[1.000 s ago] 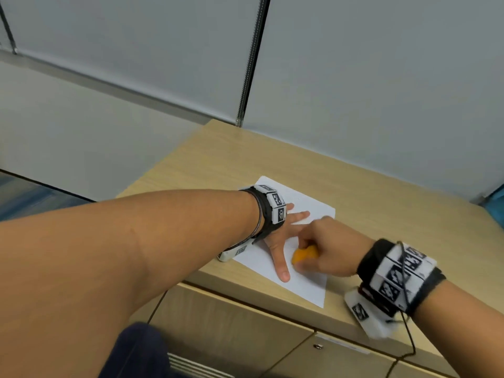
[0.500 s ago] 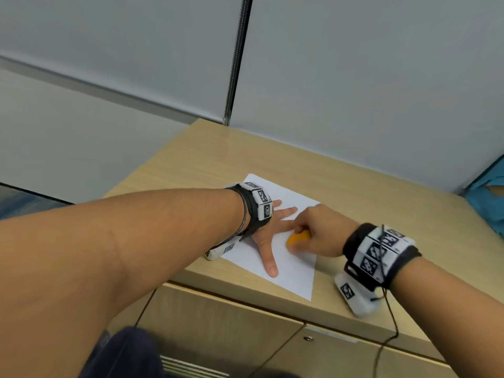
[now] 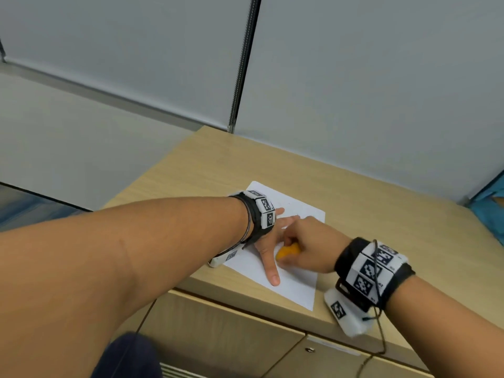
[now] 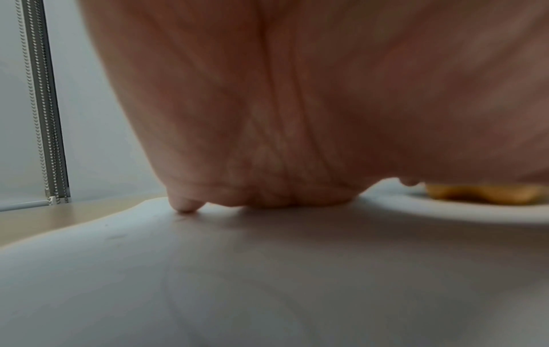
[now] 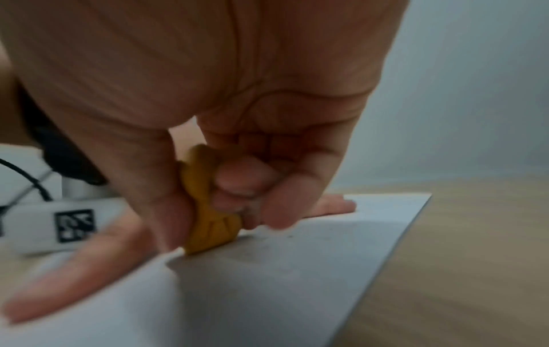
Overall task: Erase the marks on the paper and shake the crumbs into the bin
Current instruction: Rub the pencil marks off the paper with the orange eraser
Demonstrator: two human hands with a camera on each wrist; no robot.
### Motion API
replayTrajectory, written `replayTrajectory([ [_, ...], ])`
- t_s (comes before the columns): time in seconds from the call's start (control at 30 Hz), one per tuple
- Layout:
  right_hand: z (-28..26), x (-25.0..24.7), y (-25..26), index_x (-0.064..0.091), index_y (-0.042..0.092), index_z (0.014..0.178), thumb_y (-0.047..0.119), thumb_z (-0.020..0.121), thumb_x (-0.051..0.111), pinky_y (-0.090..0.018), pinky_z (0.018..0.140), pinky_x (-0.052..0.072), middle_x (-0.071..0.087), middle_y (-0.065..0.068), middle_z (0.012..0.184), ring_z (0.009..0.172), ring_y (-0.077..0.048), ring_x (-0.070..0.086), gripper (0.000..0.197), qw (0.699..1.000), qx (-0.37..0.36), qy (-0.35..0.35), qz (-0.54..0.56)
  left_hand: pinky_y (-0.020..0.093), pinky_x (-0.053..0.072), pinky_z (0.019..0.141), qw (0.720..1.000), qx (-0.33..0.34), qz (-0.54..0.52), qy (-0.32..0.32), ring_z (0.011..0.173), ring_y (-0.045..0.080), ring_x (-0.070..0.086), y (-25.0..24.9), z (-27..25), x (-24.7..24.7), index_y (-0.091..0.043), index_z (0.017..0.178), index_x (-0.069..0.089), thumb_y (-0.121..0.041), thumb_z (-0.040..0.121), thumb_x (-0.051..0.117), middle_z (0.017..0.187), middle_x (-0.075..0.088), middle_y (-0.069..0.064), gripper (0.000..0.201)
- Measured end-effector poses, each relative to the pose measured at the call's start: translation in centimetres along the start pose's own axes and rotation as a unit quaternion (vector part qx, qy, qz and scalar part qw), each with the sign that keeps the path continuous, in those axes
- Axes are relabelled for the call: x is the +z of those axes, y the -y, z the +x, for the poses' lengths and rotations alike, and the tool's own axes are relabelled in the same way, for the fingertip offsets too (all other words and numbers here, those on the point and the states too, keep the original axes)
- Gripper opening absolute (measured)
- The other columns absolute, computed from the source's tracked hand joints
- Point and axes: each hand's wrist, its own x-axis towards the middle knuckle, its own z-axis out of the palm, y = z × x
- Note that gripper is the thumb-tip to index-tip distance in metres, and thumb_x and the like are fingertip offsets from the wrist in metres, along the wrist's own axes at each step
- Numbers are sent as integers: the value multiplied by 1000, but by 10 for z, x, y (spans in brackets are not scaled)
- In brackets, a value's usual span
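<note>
Paper (image 3: 296,282), a white sheet, lies flat near the front edge of the wooden surface (image 3: 368,214), pinned by the left hand (image 3: 266,245) with fingers spread straight, while the right hand (image 3: 308,245) pinches an orange eraser (image 3: 286,251) against it.

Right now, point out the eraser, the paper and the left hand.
orange eraser (image 5: 208,225), right wrist view, its lower flared end.
sheet of paper (image 3: 297,285), head view, bare near corner.
left hand (image 3: 266,249), head view, base of thumb.

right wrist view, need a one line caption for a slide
Right hand pinching a small orange eraser against a white paper sheet on the light wooden desk.
</note>
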Motion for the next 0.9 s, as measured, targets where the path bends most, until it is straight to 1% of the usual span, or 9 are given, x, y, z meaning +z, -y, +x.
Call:
replayTrajectory([
  [0.07, -1, -2, -1, 69, 21, 81, 43, 81, 78, -22, 57, 37, 56, 13, 69, 64, -3, 51, 24, 1000, -1, 16, 13, 65, -6, 116, 1000, -5, -2, 0, 144, 30, -32, 1, -1, 0, -48, 151, -12, -96, 44, 59, 157, -35, -11, 137],
  [0.2, 10, -8, -23, 68, 16, 77, 41, 81, 74, -27, 55, 40, 64, 2, 71, 67, -17, 58, 26, 996, 76, -40, -13, 69, -7, 111, 1000, -3, -6, -14, 147, 28, -28, -1, -5, -1, -47, 148, -24, -90, 52, 64, 156, -37, -13, 137],
  [0.37, -4, 1, 0, 71, 20, 84, 42, 80, 78, -24, 61, 43, 58, 12, 72, 67, -7, 54, 23, 999, -1, 22, 30, 63, -6, 117, 1000, -6, -17, -13, 145, 31, -30, 1, -3, 1, -48, 152, -11, -94, 41, 62, 157, -35, -11, 141],
  [0.43, 1, -6, -8, 68, 21, 79, 45, 81, 77, -25, 61, 43, 57, 11, 69, 65, -9, 54, 26, 1000, 25, 6, 10, 64, -7, 116, 1000, -4, -20, -14, 146, 32, -29, 1, -3, 2, -50, 150, -15, -94, 38, 62, 158, -34, -11, 142],
  [0.53, 9, -6, -20, 67, 15, 78, 42, 83, 72, -29, 59, 45, 64, 1, 72, 70, -18, 60, 27, 996, 76, -37, -21, 67, -5, 112, 1000, -3, -12, -28, 147, 30, -25, 0, -2, 2, -48, 147, -23, -91, 47, 64, 157, -35, -13, 140],
  [0.63, 1, 1, -3, 69, 15, 81, 41, 81, 75, -30, 59, 47, 66, 0, 75, 69, -16, 60, 26, 1000, 17, -5, -2, 66, -6, 115, 1000, -8, -11, -19, 146, 30, -30, 1, 0, 3, -48, 151, -13, -96, 39, 61, 156, -37, -13, 142],
  [0.73, -7, -1, 4, 70, 20, 83, 43, 79, 81, -21, 57, 39, 59, 10, 70, 63, -6, 53, 26, 998, -16, 37, 39, 62, -8, 116, 1000, -7, -4, -14, 143, 33, -34, 1, 2, 2, -53, 150, -4, -101, 28, 54, 156, -38, -8, 144],
  [0.83, 0, -6, -10, 66, 25, 80, 44, 83, 76, -20, 56, 36, 55, 12, 68, 64, -6, 52, 22, 1000, 17, -6, -5, 65, -7, 114, 1000, -6, -24, -11, 145, 31, -30, 2, -1, 2, -52, 149, -14, -93, 44, 64, 156, -37, -10, 137],
  [0.9, 2, -3, -16, 64, 24, 80, 43, 85, 73, -21, 56, 37, 55, 12, 70, 63, -6, 52, 22, 999, 36, -35, -20, 67, -6, 112, 1000, -6, -17, -13, 147, 29, -28, 1, -4, 1, -51, 148, -19, -90, 49, 66, 156, -38, -12, 136],
])
